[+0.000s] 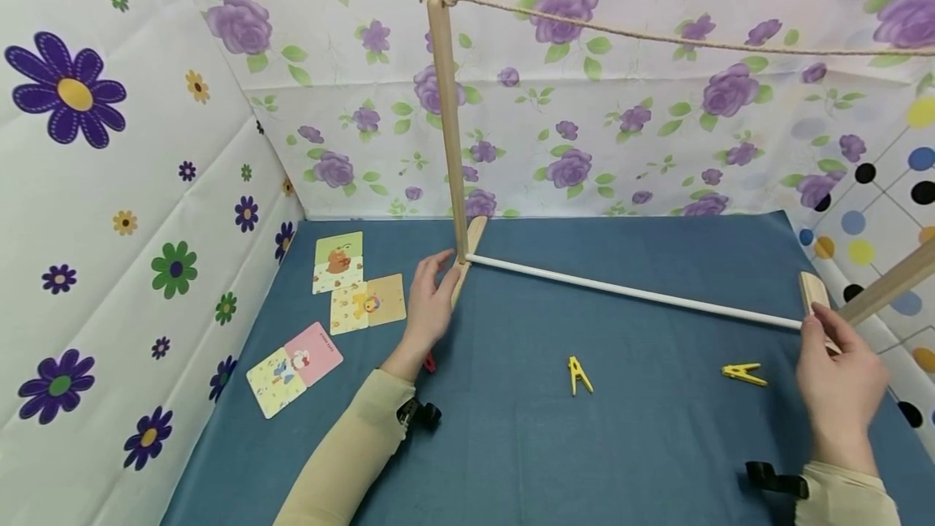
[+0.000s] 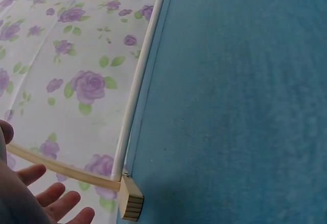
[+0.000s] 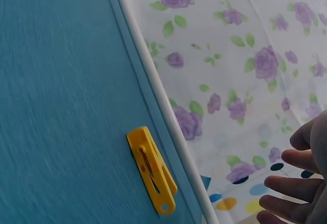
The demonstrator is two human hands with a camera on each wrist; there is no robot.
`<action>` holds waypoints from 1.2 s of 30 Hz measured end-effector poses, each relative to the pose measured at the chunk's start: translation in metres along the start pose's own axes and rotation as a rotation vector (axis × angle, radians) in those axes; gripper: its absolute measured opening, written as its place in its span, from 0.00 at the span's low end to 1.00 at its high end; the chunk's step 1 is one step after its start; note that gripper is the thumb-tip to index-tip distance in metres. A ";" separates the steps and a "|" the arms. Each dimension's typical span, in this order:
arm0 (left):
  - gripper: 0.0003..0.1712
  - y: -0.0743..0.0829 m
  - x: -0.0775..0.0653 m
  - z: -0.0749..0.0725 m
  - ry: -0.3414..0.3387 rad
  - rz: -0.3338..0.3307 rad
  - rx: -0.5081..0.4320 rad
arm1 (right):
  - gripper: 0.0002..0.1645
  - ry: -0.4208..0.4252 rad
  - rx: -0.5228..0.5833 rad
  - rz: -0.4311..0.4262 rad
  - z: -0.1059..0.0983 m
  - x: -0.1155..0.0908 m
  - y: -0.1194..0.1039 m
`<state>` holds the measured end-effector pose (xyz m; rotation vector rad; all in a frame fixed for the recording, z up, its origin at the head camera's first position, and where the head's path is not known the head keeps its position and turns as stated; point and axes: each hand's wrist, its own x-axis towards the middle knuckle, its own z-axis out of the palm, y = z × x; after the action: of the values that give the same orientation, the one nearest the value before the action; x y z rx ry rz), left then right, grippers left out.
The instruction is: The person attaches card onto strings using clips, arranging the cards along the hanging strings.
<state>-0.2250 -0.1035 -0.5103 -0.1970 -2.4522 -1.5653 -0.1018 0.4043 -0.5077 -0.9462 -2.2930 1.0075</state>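
A wooden stand rises at the centre left, its upright post set on a flat wooden foot. Beside this foot is my left hand, thumb and fingers spread; the left wrist view shows the fingers apart. A white rod runs low between the left stand and a second wooden foot at the right. My right hand is at that foot and rod end, partly covering them. In the right wrist view its fingers are extended and separated. Twine leads right from the left post's top.
Two yellow clothespins, one central and one farther right, lie on the blue cloth. A red piece shows behind my left wrist. Several picture cards lie at the left. Patterned sheets enclose the back and sides.
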 end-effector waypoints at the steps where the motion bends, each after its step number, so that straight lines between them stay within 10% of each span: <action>1: 0.28 0.000 0.001 0.000 0.001 -0.008 -0.007 | 0.29 0.010 -0.007 0.003 -0.001 -0.001 0.000; 36: 0.30 0.025 0.041 0.012 0.098 -0.082 -0.267 | 0.31 0.158 0.079 0.155 -0.020 0.024 -0.005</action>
<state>-0.2602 -0.0822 -0.4827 -0.0619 -2.1980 -1.8880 -0.1067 0.4286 -0.4878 -1.1421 -2.0618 1.0382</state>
